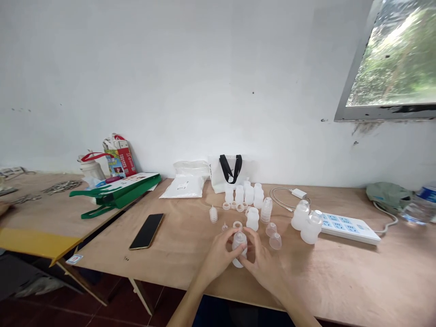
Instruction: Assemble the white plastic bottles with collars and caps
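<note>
While we lean over the plywood table (357,272), a co-worker's hand (4,209) shows at the far left edge of the frame, resting on a second table (57,213). That table carries a tangle of metal chain (63,185) and, toward its right end, a green paper bag (117,193). Next along, a black smartphone (146,231) lies on our table, and against the wall sit a white pouch (184,187) and a white tote bag (226,175) with black handles. A cluster of small translucent bottles (241,195) stands in front of the tote. At bottom centre, our left hand (218,256) and right hand (262,265) meet around a translucent plastic bottle (239,250), which sits between them with its lower end showing below the fingers. The fingers of both hands curl in from either side and press on the bottle, so both hands are grasping it, neither released nor balled into a fist. A plastic ring (237,225) lies just above the fingers, and two clear cups (275,240) sit just beyond the right hand. Farther right, two larger bottles (301,225) stand beside a white power strip (347,228), then come a green cloth (388,195) and a water bottle (420,204) at the right edge, below a window (391,59) in the upper right of the frame
</note>
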A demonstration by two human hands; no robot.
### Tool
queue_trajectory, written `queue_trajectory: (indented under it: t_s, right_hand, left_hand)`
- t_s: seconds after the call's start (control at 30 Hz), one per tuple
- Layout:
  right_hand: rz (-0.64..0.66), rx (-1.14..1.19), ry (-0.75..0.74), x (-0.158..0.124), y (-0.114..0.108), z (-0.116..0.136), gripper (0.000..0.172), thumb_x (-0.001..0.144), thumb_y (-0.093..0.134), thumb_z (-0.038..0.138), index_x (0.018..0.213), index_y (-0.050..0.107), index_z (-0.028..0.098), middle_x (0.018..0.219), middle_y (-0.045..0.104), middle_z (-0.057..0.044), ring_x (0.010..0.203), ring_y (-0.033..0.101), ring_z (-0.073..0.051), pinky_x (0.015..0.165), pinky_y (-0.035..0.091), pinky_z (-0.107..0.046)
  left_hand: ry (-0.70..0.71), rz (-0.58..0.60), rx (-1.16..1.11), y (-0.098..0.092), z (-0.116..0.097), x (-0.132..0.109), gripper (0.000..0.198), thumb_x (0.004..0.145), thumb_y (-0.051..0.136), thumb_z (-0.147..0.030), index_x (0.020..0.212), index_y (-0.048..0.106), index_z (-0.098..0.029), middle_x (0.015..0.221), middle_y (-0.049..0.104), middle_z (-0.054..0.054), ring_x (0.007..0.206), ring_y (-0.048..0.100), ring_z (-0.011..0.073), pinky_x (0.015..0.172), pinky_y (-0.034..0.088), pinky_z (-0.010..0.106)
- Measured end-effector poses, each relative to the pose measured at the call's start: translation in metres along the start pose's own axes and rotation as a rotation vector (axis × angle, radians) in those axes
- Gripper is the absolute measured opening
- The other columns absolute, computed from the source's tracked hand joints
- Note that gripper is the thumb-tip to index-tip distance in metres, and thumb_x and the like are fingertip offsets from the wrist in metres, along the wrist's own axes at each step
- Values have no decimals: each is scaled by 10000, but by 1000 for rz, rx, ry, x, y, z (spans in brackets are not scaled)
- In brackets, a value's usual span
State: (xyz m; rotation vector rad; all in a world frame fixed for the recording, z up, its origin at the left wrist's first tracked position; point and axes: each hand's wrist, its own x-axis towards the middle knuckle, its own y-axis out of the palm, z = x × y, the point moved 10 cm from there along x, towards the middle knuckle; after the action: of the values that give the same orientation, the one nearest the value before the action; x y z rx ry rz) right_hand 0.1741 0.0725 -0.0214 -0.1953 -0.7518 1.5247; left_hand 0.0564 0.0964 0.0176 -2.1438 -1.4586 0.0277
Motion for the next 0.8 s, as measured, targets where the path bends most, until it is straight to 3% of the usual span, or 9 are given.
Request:
queue_trajectory:
  t_s: [0.17,0.27,0.4,0.53,0.67,0.8]
  right_hand:
    - [62,77,-105,2,-13,12,552,942,569,338,1466,398,328,1437,593,-70,1238,626,-241,1003,536,-424]
    - [75,73,-142,3,-28,19,472,964,541,358,1430,481,322,1428,592,-72,1275,589,-257,1031,518,-435]
    - [-2,12,-77,4,-43,15,364,951,583,462,1280,614,308,1219,688,-58,1030,667,-247,846,576,-376]
    - [-73,19,-48,6,-44,9,282,926,616,454,1141,652,275,1058,707,-41,795,656,-195,716,562,-333]
    - [-86,109,22,7,-45,0,214,913,611,423,1051,629,261,998,719,-33,752,681,-186,688,569,-327]
    - [-58,138,49,7,-51,-4,212,899,616,434,1022,619,262,983,730,-35,772,709,-206,686,584,-342]
  left_hand:
    - [-59,28,-78,9,19,0,391,906,676,-394,1272,639,-261,1262,706,60,1127,653,261,1000,508,372]
    - [-74,8,-112,14,25,-2,420,917,669,-427,1290,566,-265,1360,645,83,1231,611,279,1048,482,407]
    - [-26,24,-176,25,18,-3,410,922,667,-452,1256,527,-260,1331,645,104,1208,626,281,1055,476,418]
    - [7,75,-231,32,14,-2,419,954,624,-439,1311,503,-255,1339,636,107,1197,631,266,1052,474,394]
    - [-36,166,-98,44,30,-4,552,879,719,-375,1384,515,-283,1306,664,73,1191,612,289,1015,479,399]
    - [-50,231,-12,52,38,-5,505,860,727,-335,1343,596,-266,1267,698,68,1128,635,299,970,492,398]
